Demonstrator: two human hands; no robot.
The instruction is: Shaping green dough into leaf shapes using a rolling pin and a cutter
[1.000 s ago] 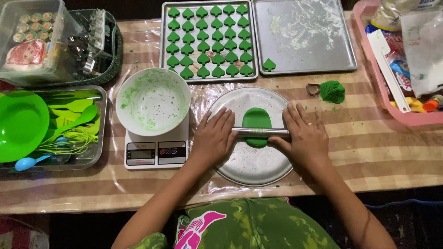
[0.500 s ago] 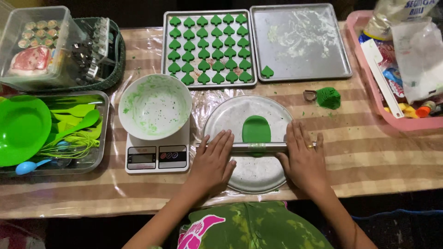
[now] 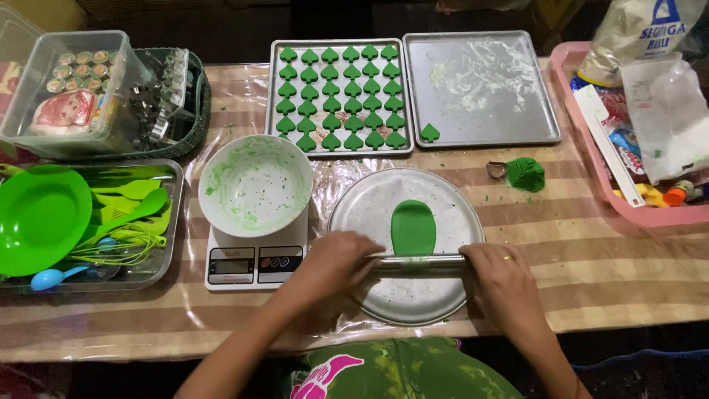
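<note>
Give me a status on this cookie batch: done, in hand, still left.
Done: left tray filled with cut green shapes; one shape on the second tray. In hand: left hand and right hand press a metal rolling pin over green dough. Left: dough lump, second tray mostly bare.

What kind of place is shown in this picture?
Probably a home baking table: a metal tray of green spade-shaped cookies, a white kitchen scale, and both hands pressing a steel rolling pin over flat green dough.

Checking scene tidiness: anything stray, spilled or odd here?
One green cutout sits alone in the corner of the smeared right tray, while the rest fill the left tray. Green crumbs scatter beside the dough lump. Nothing looks damaged.
</note>
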